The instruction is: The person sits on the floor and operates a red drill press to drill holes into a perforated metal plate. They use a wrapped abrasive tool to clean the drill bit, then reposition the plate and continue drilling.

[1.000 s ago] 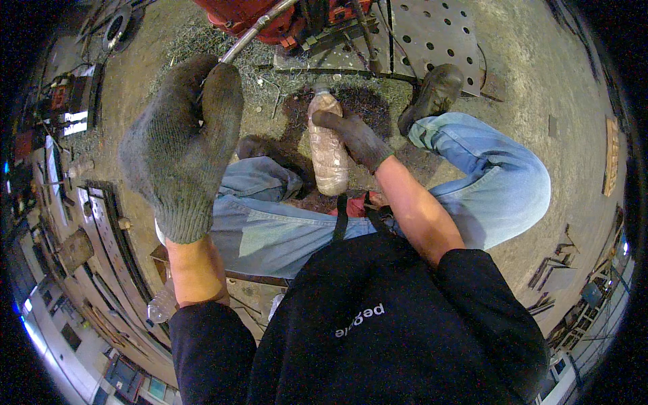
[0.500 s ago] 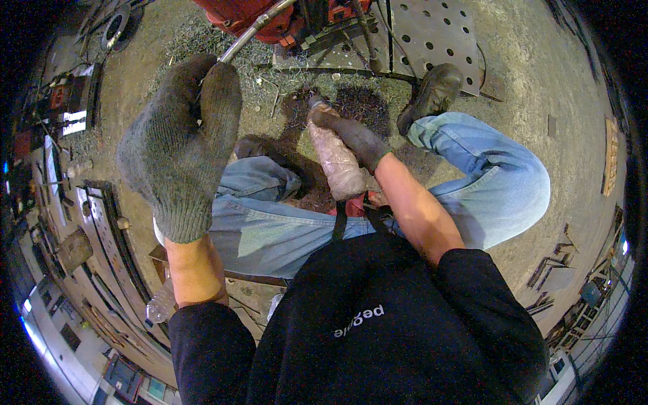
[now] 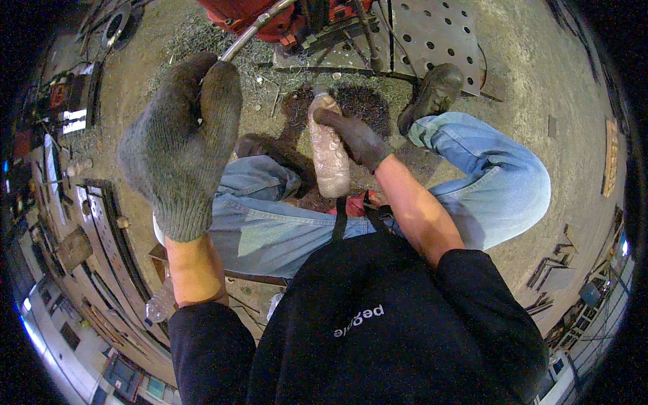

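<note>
In a grey knit glove, my left hand (image 3: 177, 145) is closed around the end of a shiny metal lever (image 3: 253, 30), which slants up to a red machine (image 3: 237, 15). My right hand (image 3: 358, 138), in a darker glove, grips the upper part of a clear, crumpled plastic bottle (image 3: 329, 165) that looks brownish. The bottle's neck points away from me, over the floor between my legs. Its neck end is only partly clear to see, and I cannot tell whether it is capped.
A dark patch (image 3: 364, 101) marks the floor beyond the bottle. Metal shavings (image 3: 192, 34) lie around the machine's base. A perforated metal plate (image 3: 432, 37) is at the far right of it. Another clear bottle (image 3: 160, 304) lies beside my left elbow. Metal pieces lie along both sides.
The bottle's base has swung left and its neck has shifted slightly away, so it lies straighter ahead of me. My left hand stays on the lever.
</note>
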{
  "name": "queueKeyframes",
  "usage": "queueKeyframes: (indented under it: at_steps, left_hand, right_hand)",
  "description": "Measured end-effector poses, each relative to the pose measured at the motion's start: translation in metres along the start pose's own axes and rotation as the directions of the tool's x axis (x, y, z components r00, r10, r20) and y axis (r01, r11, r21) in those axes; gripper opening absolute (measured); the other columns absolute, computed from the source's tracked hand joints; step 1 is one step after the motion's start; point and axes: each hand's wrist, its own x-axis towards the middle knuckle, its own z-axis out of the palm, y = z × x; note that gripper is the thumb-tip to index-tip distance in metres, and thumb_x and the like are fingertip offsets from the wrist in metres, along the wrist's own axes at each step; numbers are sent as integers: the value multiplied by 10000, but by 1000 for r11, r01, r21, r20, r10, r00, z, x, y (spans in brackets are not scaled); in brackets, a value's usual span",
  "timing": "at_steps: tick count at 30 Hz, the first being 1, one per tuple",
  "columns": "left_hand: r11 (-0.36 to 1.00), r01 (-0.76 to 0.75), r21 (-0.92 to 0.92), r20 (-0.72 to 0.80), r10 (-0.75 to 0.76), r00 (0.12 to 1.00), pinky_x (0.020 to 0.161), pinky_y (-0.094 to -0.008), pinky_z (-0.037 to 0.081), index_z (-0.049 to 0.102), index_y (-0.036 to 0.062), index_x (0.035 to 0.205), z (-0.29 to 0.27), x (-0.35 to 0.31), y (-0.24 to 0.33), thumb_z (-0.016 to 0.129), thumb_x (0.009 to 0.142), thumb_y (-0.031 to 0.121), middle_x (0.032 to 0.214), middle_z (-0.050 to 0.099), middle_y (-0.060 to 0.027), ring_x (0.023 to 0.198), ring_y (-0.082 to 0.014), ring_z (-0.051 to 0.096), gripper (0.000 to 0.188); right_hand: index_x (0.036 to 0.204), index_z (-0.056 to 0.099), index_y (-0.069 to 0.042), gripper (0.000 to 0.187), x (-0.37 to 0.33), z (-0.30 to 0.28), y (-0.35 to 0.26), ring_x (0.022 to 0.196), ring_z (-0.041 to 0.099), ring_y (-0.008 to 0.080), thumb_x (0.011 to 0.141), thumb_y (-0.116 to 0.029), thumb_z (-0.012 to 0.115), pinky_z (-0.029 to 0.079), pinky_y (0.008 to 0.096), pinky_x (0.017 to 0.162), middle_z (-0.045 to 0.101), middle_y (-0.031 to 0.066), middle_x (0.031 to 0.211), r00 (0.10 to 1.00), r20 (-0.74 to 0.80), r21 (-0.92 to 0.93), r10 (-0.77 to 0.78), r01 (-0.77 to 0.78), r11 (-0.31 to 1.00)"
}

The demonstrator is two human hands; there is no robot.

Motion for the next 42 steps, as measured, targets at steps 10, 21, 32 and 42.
queueKeyframes:
  at_steps: [10, 21, 32, 42]
  left_hand:
    - [1000, 1, 0, -15, -1, 1000, 551, -329, 503, 746, 173, 958, 2, -2, -3, 735, 883, 374, 715, 710, -62, 586, -204, 677, 214]
    - [1000, -22, 6, -21, 22, 1000, 569, -334, 515, 748, 167, 962, 1, -2, -2, 731, 884, 369, 726, 712, -64, 615, -213, 692, 217]
    - [994, -22, 110, -5, 23, 1000, 611, -334, 535, 765, 166, 956, -3, -4, -3, 718, 891, 395, 761, 723, -72, 663, -229, 709, 243]
    - [999, 51, -10, 151, -49, 987, 823, -324, 551, 739, 72, 1111, 4, -2, -19, 664, 956, 310, 1040, 756, -115, 931, -204, 726, 294]
  right_hand:
    - [1152, 655, -43, 629, -7, 0, -12, 829, 641, 166, 837, -585, 715, 525, 334, 782, 683, 69, 982, 996, 11, -50, 88, -87, 995]
    - [1216, 694, -63, 839, 12, -5, 11, 1092, 646, 292, 763, -768, 657, 490, 382, 954, 686, 182, 1194, 989, -3, -90, 150, -149, 985]
    - [1140, 665, -41, 504, -30, 14, -31, 825, 674, 179, 854, -445, 761, 554, 355, 784, 703, 64, 1002, 986, 163, 371, 36, -95, 924]
    - [1074, 672, -64, 490, -20, 8, -20, 732, 638, 146, 848, -492, 750, 540, 322, 690, 675, 32, 871, 996, 92, 179, -18, 1, 984]
